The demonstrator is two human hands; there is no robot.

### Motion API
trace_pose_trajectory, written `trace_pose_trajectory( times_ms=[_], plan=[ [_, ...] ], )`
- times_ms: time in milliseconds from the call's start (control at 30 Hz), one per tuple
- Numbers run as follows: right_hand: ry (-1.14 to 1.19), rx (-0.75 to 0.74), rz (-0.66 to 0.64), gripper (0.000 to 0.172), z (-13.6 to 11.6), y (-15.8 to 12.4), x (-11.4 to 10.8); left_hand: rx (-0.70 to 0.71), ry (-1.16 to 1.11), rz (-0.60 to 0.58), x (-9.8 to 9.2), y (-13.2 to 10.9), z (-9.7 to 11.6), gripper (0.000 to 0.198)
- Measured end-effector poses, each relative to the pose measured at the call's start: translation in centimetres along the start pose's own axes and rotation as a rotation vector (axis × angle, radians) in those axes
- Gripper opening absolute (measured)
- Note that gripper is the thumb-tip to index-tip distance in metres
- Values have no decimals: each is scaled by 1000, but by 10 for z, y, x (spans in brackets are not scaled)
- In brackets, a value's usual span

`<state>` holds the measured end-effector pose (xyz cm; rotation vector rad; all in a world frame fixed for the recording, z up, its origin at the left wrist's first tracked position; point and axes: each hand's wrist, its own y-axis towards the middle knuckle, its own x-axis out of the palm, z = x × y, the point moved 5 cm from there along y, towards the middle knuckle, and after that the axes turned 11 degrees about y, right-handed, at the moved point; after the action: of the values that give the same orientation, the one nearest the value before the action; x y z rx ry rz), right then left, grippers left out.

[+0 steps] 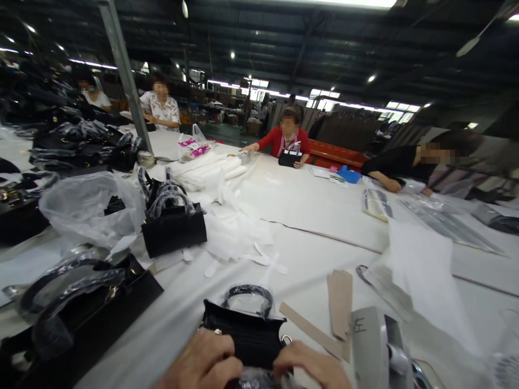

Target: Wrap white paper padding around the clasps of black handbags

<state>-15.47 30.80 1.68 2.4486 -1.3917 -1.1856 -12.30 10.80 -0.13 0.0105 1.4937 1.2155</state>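
Observation:
A small black handbag (247, 329) with a plastic-wrapped handle stands at the near edge of the white table (308, 205). My left hand (205, 364) grips its lower left side with fingers curled. On the bag's lower right side, my right hand (310, 367) has its fingers bent over a bit of crinkled clear plastic (255, 378) at the bottom of the picture.
More black handbags stand to the left (172, 224) (81, 313), with a clear plastic bag (87, 208) and a dark pile behind. White paper sheets (421, 275) and cardboard strips (340, 302) lie to the right. Several other people sit along the far side.

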Motion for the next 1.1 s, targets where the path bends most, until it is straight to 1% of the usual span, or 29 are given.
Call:
trace_pose_trajectory(
  times_ms=[33, 67, 100, 133, 167, 200, 267, 333, 367, 400, 433, 500, 533, 567, 633, 700, 767, 800, 867, 933, 967, 1000, 1033, 1100],
  plan=[
    [-2, 121, 57, 46, 16, 1, -16, -48, 26, 12, -6, 4, -4, 24],
    [-93, 219, 127, 34, 33, 3, -31, -89, 46, 15, -11, 10, -8, 46],
    [-218, 292, 145, 29, 52, 7, -41, -122, 54, -2, -15, 19, -10, 69],
    [-342, 306, 94, 29, 71, 14, -44, -151, 47, -38, -17, 28, -13, 89],
    [-375, 307, 39, 31, 92, 21, -43, -175, 22, -93, -16, 39, -15, 106],
    [-388, 302, -14, 34, 114, 29, -38, -189, -21, -157, -14, 50, -17, 117],
    [-392, 284, -117, 48, 154, 43, -24, -208, -146, -297, -7, 70, -22, 130],
    [-383, 280, -167, 55, 185, 54, -11, -271, -272, -413, -1, 85, -30, 136],
    [-374, 285, -172, 53, 197, 57, -6, -330, -314, -454, 2, 90, -36, 134],
    [-361, 293, -165, 47, 206, 58, -3, -392, -342, -491, 4, 94, -42, 127],
    [-344, 303, -148, 38, 214, 57, -1, -441, -364, -535, 6, 97, -46, 110],
    [-304, 327, -86, 21, 223, 53, 1, -486, -401, -649, 11, 100, -50, 55],
    [-280, 338, -43, 16, 226, 50, 1, -489, -418, -711, 13, 102, -50, 32],
    [-253, 351, 7, 15, 228, 47, 1, -491, -434, -761, 15, 103, -50, 25],
    [-191, 381, 129, 16, 229, 44, -1, -509, -481, -797, 18, 105, -49, 29],
    [-116, 439, 280, 21, 228, 43, -6, -553, -591, -819, 23, 106, -49, 23],
    [-30, 525, 449, 28, 219, 43, -17, -611, -706, -844, 29, 104, -49, 17],
    [18, 568, 530, 31, 210, 41, -24, -633, -732, -839, 32, 103, -50, 16],
    [120, 630, 656, 37, 180, 33, -38, -641, -716, -784, 35, 102, -52, 17],
    [223, 656, 716, 42, 135, 17, -45, -618, -674, -716, 35, 102, -53, 18],
    [265, 666, 726, 44, 110, 7, -44, -608, -663, -691, 35, 101, -52, 17],
    [328, 691, 721, 45, 86, -6, -38, -602, -652, -666, 34, 101, -51, 17],
    [480, 762, 698, 44, 67, -20, -25, -600, -640, -642, 33, 100, -50, 17],
    [669, 909, 715, 51, 36, -48, 5, -611, -617, -598, 31, 99, -48, 18]
  ],
)
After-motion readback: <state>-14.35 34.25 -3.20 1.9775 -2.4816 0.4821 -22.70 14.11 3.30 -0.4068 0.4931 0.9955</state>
